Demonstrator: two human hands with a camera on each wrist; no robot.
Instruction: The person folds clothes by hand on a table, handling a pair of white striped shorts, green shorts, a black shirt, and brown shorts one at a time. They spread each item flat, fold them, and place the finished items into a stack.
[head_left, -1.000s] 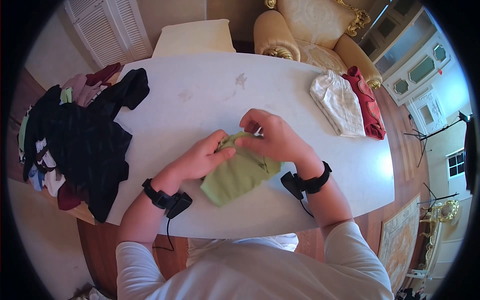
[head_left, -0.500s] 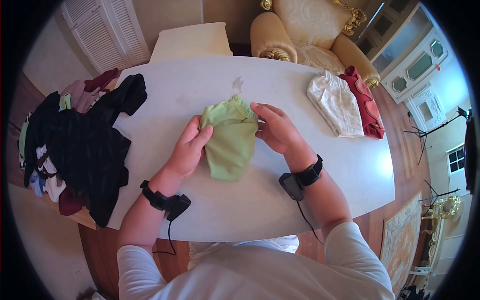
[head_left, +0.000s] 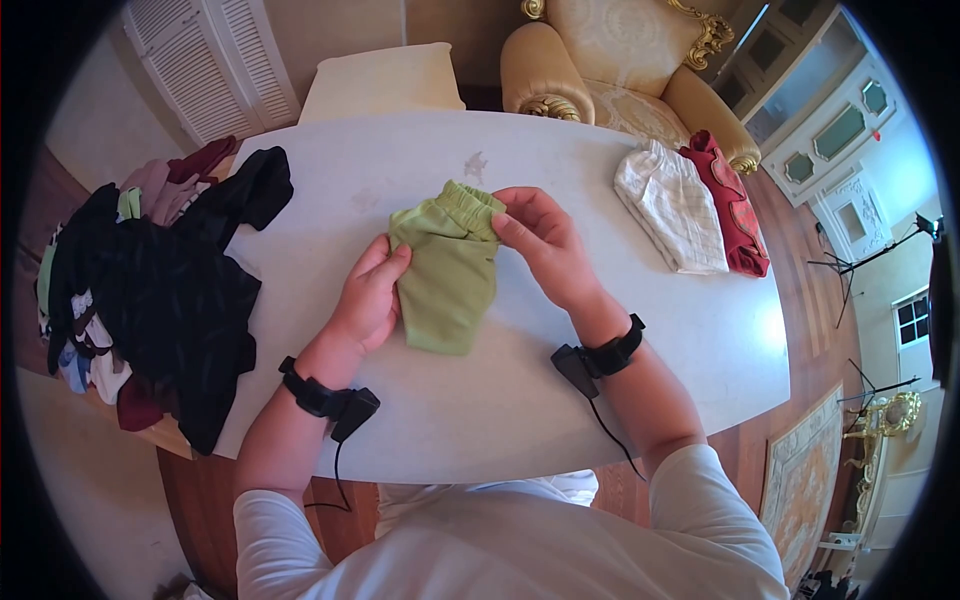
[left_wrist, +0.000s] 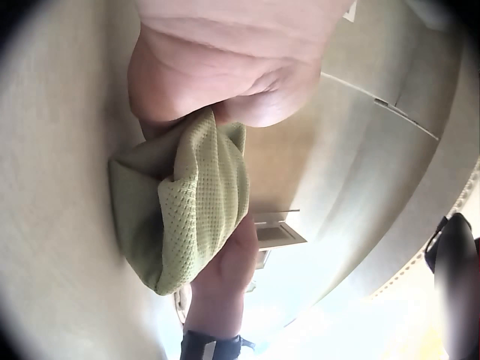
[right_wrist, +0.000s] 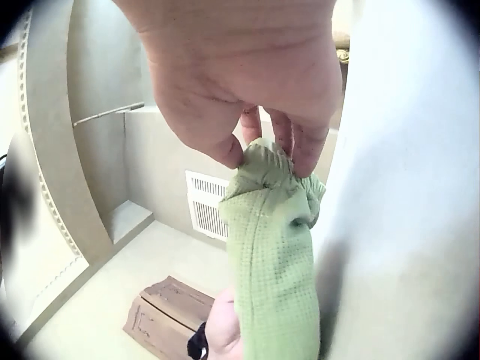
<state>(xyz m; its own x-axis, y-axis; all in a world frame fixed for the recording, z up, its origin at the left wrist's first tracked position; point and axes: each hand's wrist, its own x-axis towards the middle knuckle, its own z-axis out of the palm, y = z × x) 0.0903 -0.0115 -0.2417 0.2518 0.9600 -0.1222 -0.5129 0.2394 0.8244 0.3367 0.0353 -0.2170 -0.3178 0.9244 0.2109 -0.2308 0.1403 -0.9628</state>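
Note:
Both hands hold a small folded bundle of green pants over the middle of the table, its gathered elastic waistband pointing away from the body. At the left edge, my left hand pinches the fabric, thumb on top and fingers underneath. My right hand grips the right end of the waistband between thumb and fingers. The right wrist view shows those fingertips on the ruffled elastic. Textured, waffle-like cloth hangs folded below the left hand in the left wrist view.
A heap of dark and mixed clothes covers the left end of the white table. Folded white pants and a folded red garment lie side by side at the right. Beyond the far edge stand an armchair and a cream stool.
The green pants have turned from slanting low near the body to upright, waistband away, and moved slightly farther out. My right hand has shifted from the side edge onto the waistband's end.

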